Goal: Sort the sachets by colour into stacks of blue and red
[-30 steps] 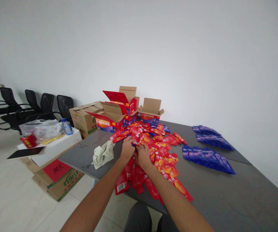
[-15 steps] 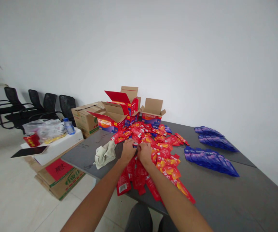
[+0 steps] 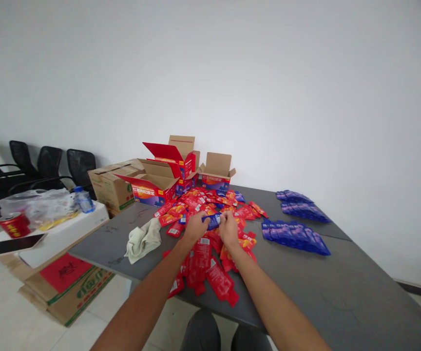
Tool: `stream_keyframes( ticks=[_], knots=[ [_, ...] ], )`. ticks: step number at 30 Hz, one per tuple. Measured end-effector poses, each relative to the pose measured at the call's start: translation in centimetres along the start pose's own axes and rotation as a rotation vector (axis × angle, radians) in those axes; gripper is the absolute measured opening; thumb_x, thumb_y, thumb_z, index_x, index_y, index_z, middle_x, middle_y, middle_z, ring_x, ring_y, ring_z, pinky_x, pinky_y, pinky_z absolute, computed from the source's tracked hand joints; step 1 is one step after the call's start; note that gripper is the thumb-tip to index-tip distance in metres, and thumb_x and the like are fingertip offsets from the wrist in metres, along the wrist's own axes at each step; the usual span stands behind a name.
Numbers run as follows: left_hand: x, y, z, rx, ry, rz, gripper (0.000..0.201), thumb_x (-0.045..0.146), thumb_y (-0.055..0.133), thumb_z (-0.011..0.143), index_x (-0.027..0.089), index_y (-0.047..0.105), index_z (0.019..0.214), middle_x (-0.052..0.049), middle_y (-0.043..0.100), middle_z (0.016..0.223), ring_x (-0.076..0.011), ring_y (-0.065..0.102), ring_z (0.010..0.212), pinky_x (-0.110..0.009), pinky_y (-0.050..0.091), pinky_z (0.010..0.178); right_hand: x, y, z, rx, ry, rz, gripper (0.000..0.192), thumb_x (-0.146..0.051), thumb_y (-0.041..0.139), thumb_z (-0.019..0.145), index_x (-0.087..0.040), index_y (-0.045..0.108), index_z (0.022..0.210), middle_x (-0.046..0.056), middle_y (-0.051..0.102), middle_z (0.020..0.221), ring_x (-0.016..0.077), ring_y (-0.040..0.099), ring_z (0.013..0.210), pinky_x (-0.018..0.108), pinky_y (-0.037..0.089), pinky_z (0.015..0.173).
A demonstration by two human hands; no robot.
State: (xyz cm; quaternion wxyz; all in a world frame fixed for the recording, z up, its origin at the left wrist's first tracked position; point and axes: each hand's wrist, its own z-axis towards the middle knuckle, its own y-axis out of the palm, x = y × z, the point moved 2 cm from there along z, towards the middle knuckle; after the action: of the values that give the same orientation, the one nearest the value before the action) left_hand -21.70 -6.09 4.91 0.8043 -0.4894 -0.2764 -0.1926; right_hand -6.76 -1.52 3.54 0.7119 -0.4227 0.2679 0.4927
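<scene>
Both hands, left hand (image 3: 196, 227) and right hand (image 3: 228, 228), pinch one blue sachet (image 3: 213, 221) between them, raised just over the heap of red sachets (image 3: 210, 214) on the grey tabletop (image 3: 323, 287); half a second ago they were pressed down into the heap, the blue barely showing. Forearms reach straight forward, wrists close, and printing on the sachets and the red cartons (image 3: 152, 187) is too small to read.
</scene>
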Motion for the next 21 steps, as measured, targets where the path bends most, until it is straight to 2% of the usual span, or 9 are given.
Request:
stream_keyframes(
  ticks=[6,9,13,16,21],
  knots=[
    [3.0,3.0,0.3,-0.02,0.067,-0.095,0.012,0.023,0.057,0.085,0.018,0.068,0.084,-0.003,0.072,0.085,-0.0163,0.064,0.082,-0.027,0.045,0.078,2.0,-4.0,0.7,0.024,0.036,-0.003,0.026,-0.044,0.047,0.088,-0.021,0.055,0.078,-0.001,0.059,0.071,0.0164,0.053,0.066,0.026,0.039,0.063],
    [4.5,4.1,0.4,-0.016,0.087,-0.142,0.015,0.023,0.053,0.087,0.018,0.066,0.082,-0.002,0.071,0.084,-0.0147,0.063,0.082,-0.025,0.044,0.077,2.5,-5.9,0.6,-0.06,0.054,0.011,0.038,-0.055,0.049,0.088,-0.02,0.057,0.075,-0.002,0.057,0.067,0.015,0.05,0.062,0.024,0.035,0.057],
    [6.2,5.4,0.3,-0.041,0.068,-0.102,0.023,0.028,0.047,0.092,0.019,0.065,0.08,-0.001,0.07,0.083,-0.0146,0.062,0.082,-0.025,0.043,0.076,3.2,-8.2,0.3,-0.12,0.083,0.011,0.052,-0.061,0.04,0.092,-0.02,0.052,0.063,-0.002,0.052,0.057,0.0139,0.047,0.056,0.023,0.03,0.051],
    [7.4,6.4,0.1,-0.089,0.079,-0.051,0.027,0.031,0.044,0.095,0.019,0.065,0.083,-0.004,0.071,0.086,-0.0161,0.063,0.084,-0.026,0.043,0.077,4.1,-9.4,0.1,-0.1,0.098,-0.004,0.057,-0.064,0.035,0.093,-0.021,0.049,0.058,-0.001,0.051,0.053,0.0136,0.046,0.052,0.024,0.028,0.05],
    [8.8,8.3,-0.3,-0.145,0.078,0.087,0.031,0.035,0.041,0.097,0.021,0.066,0.088,-0.007,0.071,0.089,-0.0194,0.064,0.087,-0.029,0.042,0.077,5.7,-10.8,-0.5,0.041,-0.004,-0.128,0.056,-0.06,0.034,0.095,-0.021,0.051,0.06,0.0,0.054,0.056,0.0141,0.046,0.054,0.025,0.032,0.055]
  ],
)
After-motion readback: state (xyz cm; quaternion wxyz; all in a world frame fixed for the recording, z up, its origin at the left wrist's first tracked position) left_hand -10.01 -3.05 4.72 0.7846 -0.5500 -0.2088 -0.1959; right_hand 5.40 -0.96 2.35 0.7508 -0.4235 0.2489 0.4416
